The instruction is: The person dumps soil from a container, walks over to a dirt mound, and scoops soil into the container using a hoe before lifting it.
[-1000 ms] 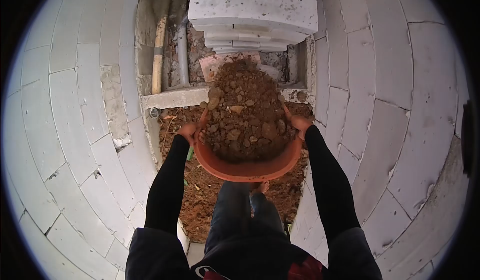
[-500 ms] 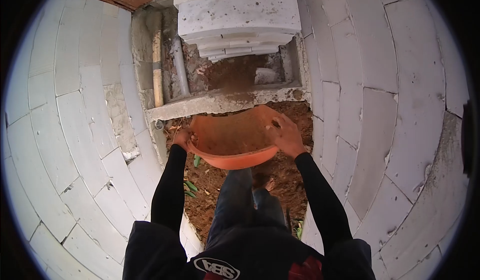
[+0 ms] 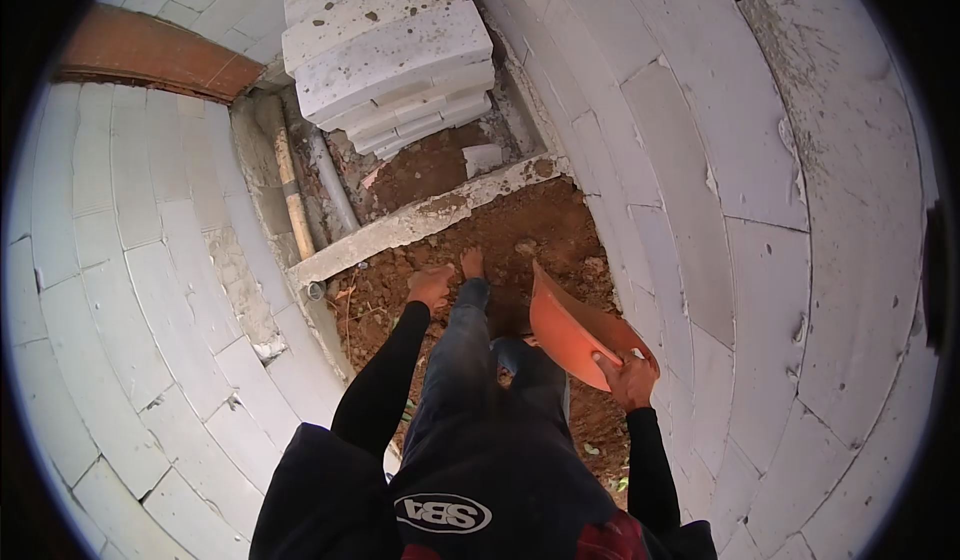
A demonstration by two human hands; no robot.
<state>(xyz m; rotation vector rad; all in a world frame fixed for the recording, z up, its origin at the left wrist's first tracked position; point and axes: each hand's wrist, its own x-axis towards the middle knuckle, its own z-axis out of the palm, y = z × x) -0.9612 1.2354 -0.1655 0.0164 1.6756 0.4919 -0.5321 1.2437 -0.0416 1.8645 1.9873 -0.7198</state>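
An orange plastic scoop, shaped like a wide dustpan, hangs tilted at my right side. My right hand is closed around its rim near the right wall, and its wide edge points up and left. My left hand is off the scoop, above the soil beside my left leg. Its fingers look loosely curled, with nothing visible in them. Under both hands lies brown, lumpy soil.
White block walls rise closely on the left and right. A concrete beam crosses ahead of my bare foot. Beyond it are stacked white blocks, a grey pipe and a yellowish pipe.
My left hand has let go of the scoop. My right hand has swung it from in front of me to my right side, turning it on edge. The view has tilted and shifted.
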